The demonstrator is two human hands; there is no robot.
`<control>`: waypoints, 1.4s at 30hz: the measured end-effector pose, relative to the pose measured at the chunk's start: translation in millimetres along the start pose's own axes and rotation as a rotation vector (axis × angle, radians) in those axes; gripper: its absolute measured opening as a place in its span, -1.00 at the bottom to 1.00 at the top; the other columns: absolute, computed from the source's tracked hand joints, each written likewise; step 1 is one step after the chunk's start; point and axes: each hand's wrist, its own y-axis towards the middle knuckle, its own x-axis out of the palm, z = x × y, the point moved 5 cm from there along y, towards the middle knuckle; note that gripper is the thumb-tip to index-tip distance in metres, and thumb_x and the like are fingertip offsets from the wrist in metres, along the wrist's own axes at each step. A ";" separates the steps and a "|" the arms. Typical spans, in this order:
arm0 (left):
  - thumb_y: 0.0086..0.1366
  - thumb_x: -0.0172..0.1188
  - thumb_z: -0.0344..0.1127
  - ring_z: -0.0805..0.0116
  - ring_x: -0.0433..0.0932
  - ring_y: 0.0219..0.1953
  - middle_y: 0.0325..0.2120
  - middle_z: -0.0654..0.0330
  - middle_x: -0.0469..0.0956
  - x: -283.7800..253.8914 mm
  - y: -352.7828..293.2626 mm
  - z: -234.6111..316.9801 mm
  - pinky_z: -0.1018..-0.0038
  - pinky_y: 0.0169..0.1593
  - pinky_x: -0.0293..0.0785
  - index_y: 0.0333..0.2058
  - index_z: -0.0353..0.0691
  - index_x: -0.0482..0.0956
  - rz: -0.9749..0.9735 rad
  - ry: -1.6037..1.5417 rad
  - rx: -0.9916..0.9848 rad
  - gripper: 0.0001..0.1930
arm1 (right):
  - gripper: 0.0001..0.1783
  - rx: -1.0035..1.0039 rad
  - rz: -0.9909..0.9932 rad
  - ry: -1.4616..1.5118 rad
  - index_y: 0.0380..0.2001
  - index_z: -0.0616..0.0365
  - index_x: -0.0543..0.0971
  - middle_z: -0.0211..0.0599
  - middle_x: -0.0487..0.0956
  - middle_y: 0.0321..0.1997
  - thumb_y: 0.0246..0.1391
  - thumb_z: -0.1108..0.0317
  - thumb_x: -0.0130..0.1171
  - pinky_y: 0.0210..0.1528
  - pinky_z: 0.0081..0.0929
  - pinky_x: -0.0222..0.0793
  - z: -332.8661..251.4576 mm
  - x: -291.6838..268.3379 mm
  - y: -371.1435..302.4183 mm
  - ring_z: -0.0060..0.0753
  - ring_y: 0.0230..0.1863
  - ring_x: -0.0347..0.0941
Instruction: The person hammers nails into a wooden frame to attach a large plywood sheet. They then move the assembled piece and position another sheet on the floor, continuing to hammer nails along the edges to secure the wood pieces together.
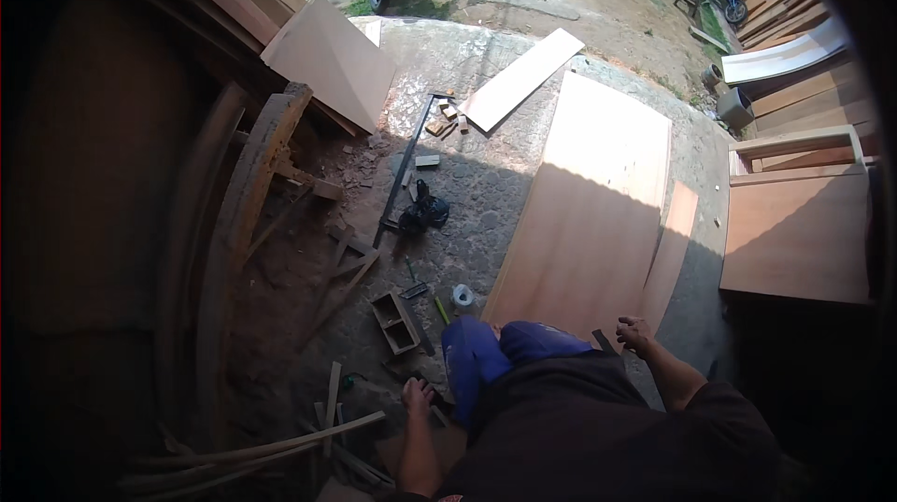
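- Plywood, pale and wide, dominates the ground: a large plywood sheet (589,222) lies flat on the concrete floor (486,194), half in sun and half in shade — laid down flat, by the look of it, so it can be worked from above.
- Beside its right edge a narrower plywood strip (675,245) lies parallel and touching, as if kept with the sheet it matches.
- More boards lean or lie around the rim: a square panel (332,58) propped against timber at upper left, a long plank (521,77) in the sun, and a wooden cabinet frame (799,222) at right.
- A curved wooden beam (248,194) rests among scraps on the left, out of the working space.
- A long metal straightedge (406,166) lies on the floor, with a dark bundle (425,212) at its near end.
- A small wooden box (395,323) and a roll of tape (462,295) sit near the blue-clad knees (500,353), within arm's reach.
- The right hand (635,334) hovers at the near corner of the large sheet, fingers loosely curled, its grip holding nothing.
- The left hand (418,397) is down by the floor scraps near the box — whether its grip closes on anything I cannot tell.
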 end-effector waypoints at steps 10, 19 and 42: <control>0.46 -0.11 -0.03 -0.08 0.46 0.07 0.19 -0.08 0.32 118.9 128.8 258.7 0.09 0.09 0.40 0.30 -0.26 0.11 -0.343 0.587 0.064 -0.42 | -0.48 0.405 0.397 0.480 0.15 0.21 0.48 -0.15 0.62 -0.15 0.09 0.32 0.09 -0.31 -0.35 0.50 116.3 184.9 53.2 -0.28 -0.28 0.59; 0.40 -0.08 -0.11 0.04 0.50 -0.09 0.06 0.01 0.42 387.5 213.1 482.8 0.10 -0.10 0.46 0.17 -0.22 0.25 -0.350 1.171 0.200 -0.54 | -0.52 0.083 0.447 0.605 0.01 0.22 0.58 -0.05 0.63 0.00 -0.02 0.30 0.23 0.10 -0.25 0.43 6.7 452.4 100.9 -0.15 0.04 0.56; 0.43 0.05 -0.08 0.27 0.61 -0.14 0.00 0.02 0.56 578.6 148.4 117.9 0.41 -0.13 0.50 0.22 -0.27 0.35 -1.120 2.534 0.498 -0.49 | -0.65 0.632 0.977 1.074 -0.06 0.16 0.61 0.07 0.63 -0.16 0.09 0.32 0.08 0.01 -0.10 0.47 35.3 634.3 176.3 0.13 -0.09 0.56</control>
